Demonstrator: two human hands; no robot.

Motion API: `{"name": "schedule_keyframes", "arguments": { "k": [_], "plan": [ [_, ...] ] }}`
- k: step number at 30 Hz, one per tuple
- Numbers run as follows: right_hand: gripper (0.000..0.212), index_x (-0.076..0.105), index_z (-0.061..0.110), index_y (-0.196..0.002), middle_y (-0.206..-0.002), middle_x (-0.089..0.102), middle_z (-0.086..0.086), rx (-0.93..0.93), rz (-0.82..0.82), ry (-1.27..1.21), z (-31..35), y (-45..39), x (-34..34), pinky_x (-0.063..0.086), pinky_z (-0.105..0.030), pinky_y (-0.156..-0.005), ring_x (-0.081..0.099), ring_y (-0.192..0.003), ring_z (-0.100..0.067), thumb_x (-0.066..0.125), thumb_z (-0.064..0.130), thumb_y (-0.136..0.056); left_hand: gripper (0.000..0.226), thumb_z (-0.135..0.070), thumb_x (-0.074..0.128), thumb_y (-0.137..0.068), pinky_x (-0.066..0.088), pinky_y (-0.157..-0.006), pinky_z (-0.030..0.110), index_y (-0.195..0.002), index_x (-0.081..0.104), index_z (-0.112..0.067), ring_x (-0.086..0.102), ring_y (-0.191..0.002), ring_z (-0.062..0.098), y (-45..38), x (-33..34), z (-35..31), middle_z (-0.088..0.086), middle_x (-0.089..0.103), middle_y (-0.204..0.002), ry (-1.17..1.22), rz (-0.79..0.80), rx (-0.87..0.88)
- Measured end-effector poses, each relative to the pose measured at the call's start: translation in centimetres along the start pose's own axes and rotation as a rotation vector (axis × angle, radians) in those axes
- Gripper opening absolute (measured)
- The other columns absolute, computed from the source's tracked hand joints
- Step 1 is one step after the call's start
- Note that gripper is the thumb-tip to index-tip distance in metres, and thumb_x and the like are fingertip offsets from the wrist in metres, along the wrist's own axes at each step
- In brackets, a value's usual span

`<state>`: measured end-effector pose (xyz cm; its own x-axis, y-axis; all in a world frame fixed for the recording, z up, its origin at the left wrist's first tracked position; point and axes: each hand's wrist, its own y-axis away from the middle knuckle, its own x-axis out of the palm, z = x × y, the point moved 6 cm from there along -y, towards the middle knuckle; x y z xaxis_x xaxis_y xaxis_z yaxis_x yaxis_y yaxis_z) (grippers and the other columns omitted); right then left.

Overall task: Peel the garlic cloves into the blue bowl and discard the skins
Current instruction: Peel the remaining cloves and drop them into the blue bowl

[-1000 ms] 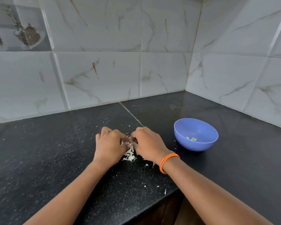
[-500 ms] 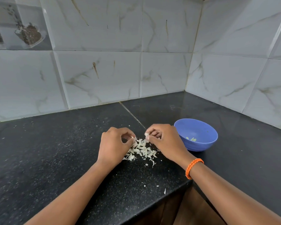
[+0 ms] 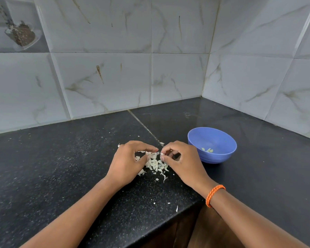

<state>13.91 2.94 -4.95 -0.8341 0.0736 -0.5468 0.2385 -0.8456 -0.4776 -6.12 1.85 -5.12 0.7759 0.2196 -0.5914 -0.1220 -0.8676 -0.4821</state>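
- Black speckled stone countertop [image 3: 61,167] fills a kitchen corner, backed on two sides by pale marble-look wall tiles [image 3: 115,83].
- Near the counter's front edge lies a loose heap of white garlic skins [image 3: 156,165], spread between the person's two hands, with a few stray flakes scattered toward the edge.
- At the top of the heap, the left hand [image 3: 127,163] curls its fingers and pinches a white piece of garlic [image 3: 152,154] between thumb and fingertips; whether it is a clove or only skin cannot be told.
- Opposite it, the right hand [image 3: 183,163] has its fingers bent inward and nips a small white scrap [image 3: 162,154] at the fingertips, just beside the left hand's tips, the two nearly touching.
- An orange braided band [image 3: 214,195] circles the right wrist.
- To the right of the hands, near but apart from the right hand, stands the blue bowl [image 3: 213,154], upright on the counter.
- Inside the bowl rest a few pale green peeled cloves [image 3: 207,150], gathered at its bottom.
- A seam [image 3: 141,124] in the stone runs from the back wall down toward the hands.
- At the upper left, one tile carries a printed picture [image 3: 20,33] of a dish of something brown.
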Motion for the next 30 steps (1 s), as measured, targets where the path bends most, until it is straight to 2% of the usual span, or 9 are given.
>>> {"name": "schedule_keyframes", "arguments": {
  "k": [6, 10, 13, 18, 20, 24, 26, 30],
  "plan": [
    [0.014, 0.081, 0.025, -0.101, -0.090, 0.074, 0.011, -0.021, -0.012, -0.022, -0.26, 0.13, 0.16, 0.057, -0.022, -0.072, 0.071, -0.080, -0.013, 0.080, 0.015, -0.093, 0.020, -0.023, 0.085, -0.092, 0.052, -0.100, 0.042, -0.098, 0.083, -0.042, 0.063, -0.112, 0.003, -0.08, -0.03, -0.02, -0.027, 0.076, -0.099, 0.014, -0.055, 0.004],
    [0.024, 0.080, 0.030, -0.111, -0.089, 0.071, 0.011, -0.042, 0.006, -0.002, 0.01, 0.21, 0.29, 0.051, -0.015, -0.069, 0.070, -0.079, -0.015, 0.077, 0.012, -0.095, 0.014, -0.027, 0.088, -0.089, 0.055, -0.089, 0.039, -0.093, 0.084, -0.040, 0.064, -0.100, 0.005, -0.14, -0.27, -0.33, -0.027, 0.076, -0.091, -0.010, -0.097, 0.034],
    [0.026, 0.081, 0.028, -0.109, -0.090, 0.068, 0.011, -0.056, -0.001, 0.010, 0.02, 0.11, 0.34, 0.048, -0.016, -0.068, 0.067, -0.082, -0.016, 0.073, 0.007, -0.097, 0.009, -0.032, 0.087, -0.090, 0.055, -0.085, 0.036, -0.094, 0.084, -0.040, 0.065, -0.096, 0.006, -0.19, -0.40, -0.23, -0.024, 0.077, -0.087, -0.016, -0.114, 0.034],
    [0.031, 0.082, 0.027, -0.111, -0.091, 0.069, 0.011, -0.050, -0.003, 0.001, -0.08, 0.14, 0.41, 0.049, -0.026, -0.068, 0.065, -0.083, -0.017, 0.064, 0.005, -0.099, 0.013, -0.033, 0.072, -0.103, 0.052, -0.084, 0.032, -0.107, 0.082, -0.040, 0.064, -0.094, 0.004, -0.18, -0.06, -0.57, -0.029, 0.076, -0.083, -0.044, -0.083, 0.050],
    [0.029, 0.082, 0.027, -0.112, -0.091, 0.070, 0.009, -0.051, -0.009, 0.001, -0.15, 0.14, 0.40, 0.051, -0.028, -0.069, 0.065, -0.082, -0.017, 0.064, 0.006, -0.100, 0.015, -0.032, 0.073, -0.102, 0.051, -0.086, 0.031, -0.111, 0.081, -0.041, 0.063, -0.098, 0.003, -0.19, -0.06, -0.41, -0.028, 0.076, -0.087, -0.055, -0.086, 0.048],
    [0.021, 0.082, 0.023, -0.106, -0.086, 0.069, 0.008, -0.067, -0.047, -0.007, 0.01, 0.16, 0.30, 0.049, -0.020, -0.065, 0.064, -0.076, -0.018, 0.071, 0.008, -0.096, 0.007, -0.034, 0.081, -0.095, 0.051, -0.093, 0.031, -0.099, 0.082, -0.040, 0.062, -0.106, 0.004, -0.10, -0.29, -0.53, -0.026, 0.074, -0.099, -0.052, -0.129, 0.067],
    [0.014, 0.082, 0.023, -0.102, -0.088, 0.071, 0.009, -0.055, -0.053, -0.057, 0.11, 0.18, 0.29, 0.054, -0.022, -0.066, 0.067, -0.077, -0.017, 0.078, 0.012, -0.094, 0.006, -0.034, 0.079, -0.098, 0.049, -0.098, 0.032, -0.099, 0.082, -0.039, 0.062, -0.112, 0.005, -0.07, -0.28, -0.68, -0.025, 0.073, -0.104, -0.030, -0.133, 0.072],
    [0.004, 0.081, 0.016, -0.094, -0.084, 0.077, -0.001, 0.023, -0.043, -0.308, -0.13, -0.01, 0.29, 0.065, -0.042, -0.063, 0.074, -0.074, -0.023, 0.082, 0.012, -0.093, 0.011, -0.031, 0.077, -0.099, 0.050, -0.101, 0.037, -0.106, 0.082, -0.039, 0.061, -0.116, 0.006, 0.00, 0.11, -0.71, -0.024, 0.075, -0.107, 0.002, -0.068, 0.074]
  ]
}}
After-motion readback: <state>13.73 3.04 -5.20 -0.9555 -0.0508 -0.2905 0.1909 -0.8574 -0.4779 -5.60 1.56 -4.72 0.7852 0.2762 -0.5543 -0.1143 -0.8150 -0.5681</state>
